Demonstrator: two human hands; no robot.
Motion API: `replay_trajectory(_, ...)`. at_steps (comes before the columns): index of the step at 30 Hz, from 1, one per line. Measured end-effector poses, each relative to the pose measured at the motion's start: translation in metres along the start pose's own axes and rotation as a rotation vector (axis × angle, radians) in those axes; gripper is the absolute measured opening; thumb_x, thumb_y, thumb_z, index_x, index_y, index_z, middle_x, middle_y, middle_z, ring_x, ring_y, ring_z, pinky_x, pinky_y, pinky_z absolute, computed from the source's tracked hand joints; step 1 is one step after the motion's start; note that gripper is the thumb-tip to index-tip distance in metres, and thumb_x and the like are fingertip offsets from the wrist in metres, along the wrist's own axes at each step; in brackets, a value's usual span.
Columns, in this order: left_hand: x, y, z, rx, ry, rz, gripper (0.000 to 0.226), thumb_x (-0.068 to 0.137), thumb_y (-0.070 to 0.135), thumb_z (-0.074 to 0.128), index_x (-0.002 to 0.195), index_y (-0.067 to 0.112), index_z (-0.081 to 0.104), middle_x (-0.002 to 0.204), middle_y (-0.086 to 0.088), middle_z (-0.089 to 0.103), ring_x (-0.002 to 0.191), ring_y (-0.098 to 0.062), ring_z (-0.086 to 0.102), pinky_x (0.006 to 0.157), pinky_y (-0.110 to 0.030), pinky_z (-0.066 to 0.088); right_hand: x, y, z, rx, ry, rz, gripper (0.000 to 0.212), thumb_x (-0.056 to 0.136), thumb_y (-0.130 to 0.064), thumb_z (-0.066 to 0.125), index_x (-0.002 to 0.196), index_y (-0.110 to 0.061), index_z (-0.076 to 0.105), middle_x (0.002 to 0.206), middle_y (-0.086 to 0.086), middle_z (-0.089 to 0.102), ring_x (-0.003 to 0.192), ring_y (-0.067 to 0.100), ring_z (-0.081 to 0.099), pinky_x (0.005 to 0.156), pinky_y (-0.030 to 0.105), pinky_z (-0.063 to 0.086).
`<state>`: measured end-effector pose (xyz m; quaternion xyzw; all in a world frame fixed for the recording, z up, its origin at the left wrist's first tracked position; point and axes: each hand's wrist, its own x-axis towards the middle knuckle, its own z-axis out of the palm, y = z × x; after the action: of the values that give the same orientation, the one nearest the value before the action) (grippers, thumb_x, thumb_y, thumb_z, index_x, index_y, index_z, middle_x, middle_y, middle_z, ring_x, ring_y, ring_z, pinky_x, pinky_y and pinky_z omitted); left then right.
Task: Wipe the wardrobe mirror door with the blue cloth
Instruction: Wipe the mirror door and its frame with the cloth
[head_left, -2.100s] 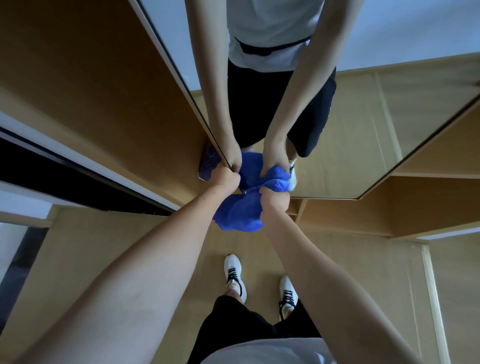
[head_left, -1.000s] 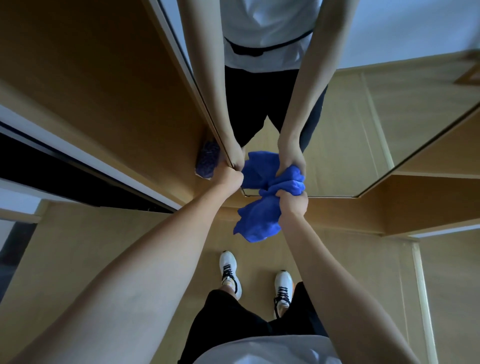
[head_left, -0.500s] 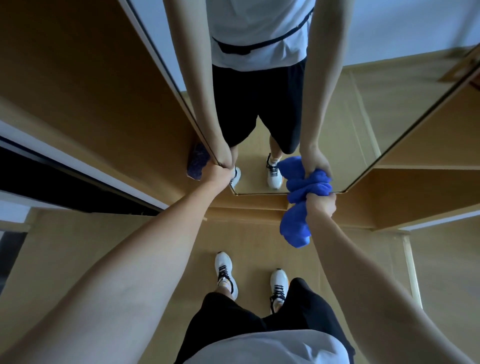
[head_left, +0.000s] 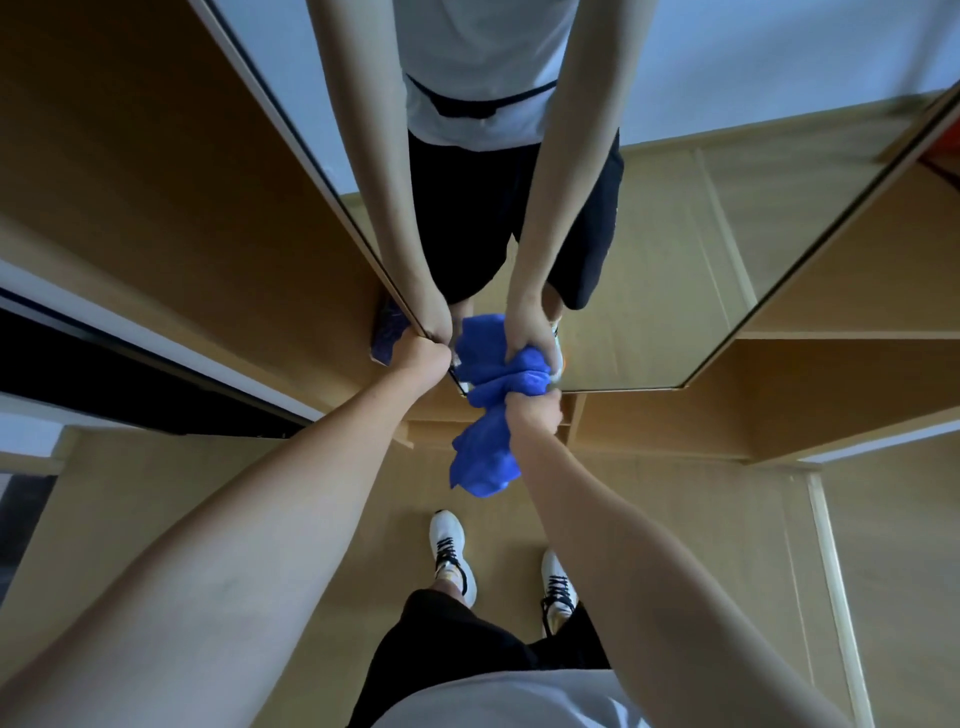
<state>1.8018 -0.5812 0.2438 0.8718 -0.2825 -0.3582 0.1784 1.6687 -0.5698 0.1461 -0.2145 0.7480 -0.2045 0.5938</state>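
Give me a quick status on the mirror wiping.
Left hand grips mirror door edge. Right hand holds bunched blue cloth against glass, bottom left corner. Nothing in the way.

Head-worn view, steeply downward, close

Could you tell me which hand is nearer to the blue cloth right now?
Right. The right hand grips the blue cloth against the mirror door; the left hand grips the door's left edge, beside the cloth.
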Motion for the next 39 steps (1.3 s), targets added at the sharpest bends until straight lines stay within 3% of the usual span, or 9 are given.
replay_trajectory(7, 0.002, 0.002, 0.000, -0.021, -0.016, 0.002, 0.050, 0.090, 0.007, 0.051, 0.139, 0.009, 0.042, 0.129, -0.014, 0.054, 0.111, -0.037, 0.062, 0.095, -0.044, 0.054, 0.031, -0.006, -0.078, 0.212, 0.236, 0.046, 0.033, 0.086, -0.031, 0.057, 0.114, -0.017, 0.049, 0.115, 0.007, 0.062, 0.101, 0.027, 0.060, 0.082, 0.037, 0.040)
replay_trajectory(14, 0.003, -0.001, 0.000, -0.056, -0.031, 0.006, 0.051, 0.088, 0.009, 0.049, 0.139, 0.010, 0.042, 0.127, -0.016, 0.057, 0.109, -0.035, 0.063, 0.094, -0.043, 0.054, 0.042, -0.011, -0.140, 0.300, 0.365, 0.006, 0.045, 0.084, -0.020, 0.060, 0.127, -0.019, 0.048, 0.111, 0.000, 0.061, 0.099, 0.022, 0.059, 0.083, 0.034, 0.041)
replay_trajectory(18, 0.002, -0.002, 0.001, -0.060, -0.024, 0.013, 0.055, 0.086, 0.009, 0.049, 0.141, 0.013, 0.041, 0.131, -0.014, 0.054, 0.108, -0.035, 0.063, 0.094, -0.043, 0.055, 0.038, -0.019, -0.160, 0.231, 0.399, -0.044, 0.046, 0.083, -0.016, 0.061, 0.128, -0.021, 0.049, 0.113, 0.001, 0.061, 0.103, 0.024, 0.062, 0.079, 0.033, 0.042)
replay_trajectory(27, -0.005, -0.001, -0.001, -0.020, -0.035, 0.032, 0.054, 0.092, 0.009, 0.046, 0.145, 0.011, 0.035, 0.130, -0.016, 0.053, 0.106, -0.035, 0.064, 0.094, -0.043, 0.054, 0.008, -0.023, -0.097, 0.127, 0.262, -0.002, 0.056, 0.085, -0.018, 0.060, 0.137, -0.021, 0.041, 0.128, 0.012, 0.055, 0.114, 0.035, 0.058, 0.094, 0.041, 0.048)
replay_trajectory(30, -0.006, -0.001, -0.003, 0.011, -0.046, 0.047, 0.057, 0.092, 0.008, 0.047, 0.146, 0.012, 0.034, 0.130, -0.014, 0.053, 0.109, -0.033, 0.063, 0.096, -0.042, 0.053, -0.004, -0.024, -0.072, 0.116, 0.234, 0.019, 0.057, 0.085, -0.018, 0.062, 0.137, -0.023, 0.041, 0.128, 0.011, 0.053, 0.114, 0.034, 0.057, 0.093, 0.042, 0.048)
replay_trajectory(33, -0.006, -0.003, -0.005, 0.077, -0.048, 0.073, 0.060, 0.088, 0.009, 0.050, 0.145, 0.015, 0.033, 0.118, -0.008, 0.055, 0.104, -0.031, 0.062, 0.088, -0.038, 0.054, -0.018, -0.023, -0.042, 0.092, 0.195, -0.005, 0.055, 0.085, -0.017, 0.063, 0.136, -0.022, 0.042, 0.125, 0.011, 0.053, 0.111, 0.033, 0.058, 0.087, 0.040, 0.049)
replay_trajectory(37, -0.003, -0.006, -0.008, 0.132, -0.044, 0.140, 0.060, 0.085, 0.013, 0.052, 0.143, 0.014, 0.037, 0.130, -0.010, 0.055, 0.111, -0.032, 0.059, 0.090, -0.039, 0.052, -0.040, -0.021, -0.007, 0.093, 0.144, -0.054, 0.055, 0.083, -0.020, 0.063, 0.133, -0.025, 0.042, 0.121, 0.011, 0.054, 0.108, 0.034, 0.059, 0.090, 0.043, 0.051)
replay_trajectory(39, -0.003, -0.006, -0.009, 0.162, -0.092, 0.151, 0.053, 0.091, 0.011, 0.051, 0.143, 0.011, 0.038, 0.131, -0.012, 0.053, 0.114, -0.032, 0.057, 0.082, -0.034, 0.048, -0.053, -0.021, 0.010, 0.075, 0.135, -0.080, 0.056, 0.083, -0.025, 0.063, 0.134, -0.023, 0.040, 0.122, 0.010, 0.053, 0.109, 0.033, 0.057, 0.091, 0.044, 0.050)
